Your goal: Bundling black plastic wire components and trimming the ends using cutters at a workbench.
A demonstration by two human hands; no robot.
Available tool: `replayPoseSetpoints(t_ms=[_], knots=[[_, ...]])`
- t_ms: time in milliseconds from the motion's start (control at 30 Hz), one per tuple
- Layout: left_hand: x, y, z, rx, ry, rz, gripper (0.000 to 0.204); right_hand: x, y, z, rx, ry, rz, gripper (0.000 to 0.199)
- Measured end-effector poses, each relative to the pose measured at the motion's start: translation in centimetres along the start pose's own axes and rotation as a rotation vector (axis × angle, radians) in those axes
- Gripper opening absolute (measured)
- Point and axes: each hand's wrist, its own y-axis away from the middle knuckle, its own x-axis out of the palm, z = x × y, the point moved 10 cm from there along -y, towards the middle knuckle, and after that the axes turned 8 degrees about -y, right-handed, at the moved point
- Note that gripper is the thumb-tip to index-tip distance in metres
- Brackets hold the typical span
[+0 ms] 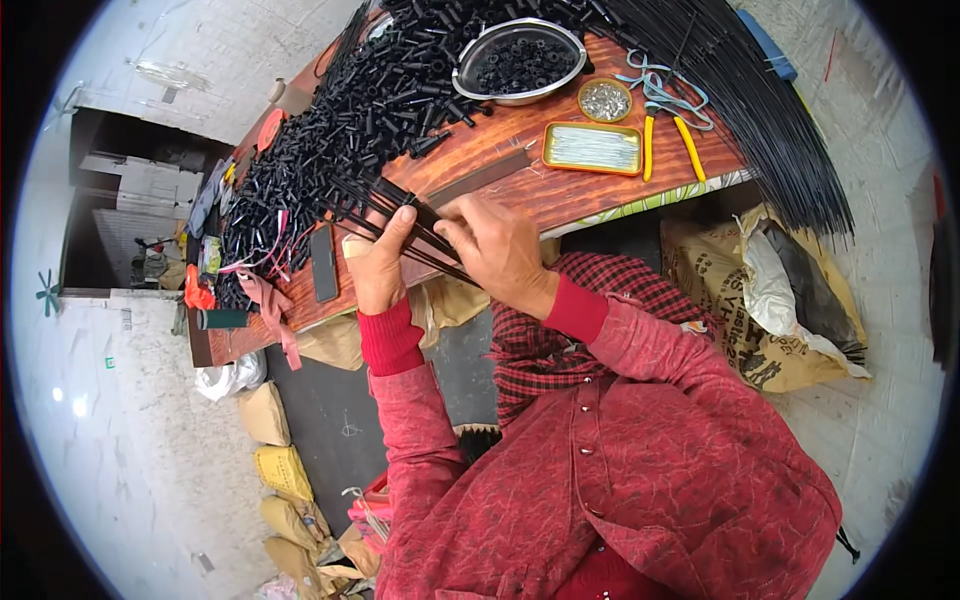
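Over the front edge of the table, my left hand (376,268) is closed around a small bundle of thin black rods (428,243), its thumb pressed on top. The bundle slants from the heap of parts down toward my lap. My right hand (500,250) is beside it with fingers curled in at the rods; what its fingertips pinch is hidden. A pale wrap covers part of a left finger. Beyond both hands spreads a big heap of short black tubular parts (340,150).
On the table are a metal bowl (465,88) of black rings, a round dish of small metal bits (605,100), a yellow tray of metal pins (592,148), yellow-handled pliers (648,150) and a phone (324,264). Long black rods (770,120) overhang at right above a sack (700,270).
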Motion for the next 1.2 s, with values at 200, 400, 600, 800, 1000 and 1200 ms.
replayPoseSetpoints(t_ms=[200, 400, 600, 800, 1000, 1200], knots=[[0.5, 0.7, -1.3, 0.089, 0.047, -0.035, 0.025, 0.1, -0.2, -0.6, 0.022, -0.028, 0.032, 0.012], [0.4, 1.1, -1.1, 0.099, 0.013, 0.003, 0.025, 2.0, -0.3, -3.3, 0.112, -0.193, 0.181, 0.016], [0.3, 1.1, -1.2, 0.109, -0.003, -0.023, 0.026, 2.9, -0.3, -4.5, 0.333, -0.267, 0.333, 0.018], [0.9, 1.3, -1.4, 0.087, -0.011, -0.013, 0.031, 2.3, 0.1, -4.1, 0.359, -0.409, 0.320, 0.017], [1.5, 1.6, -1.8, 0.106, -0.011, 0.021, 0.035, 2.9, 0.0, -5.8, 0.385, -0.481, 0.298, 0.027], [1.0, 1.4, -0.9, 0.120, 0.005, 0.131, 0.038, 4.6, 0.4, -6.8, 0.624, -0.742, 0.513, 0.026]])
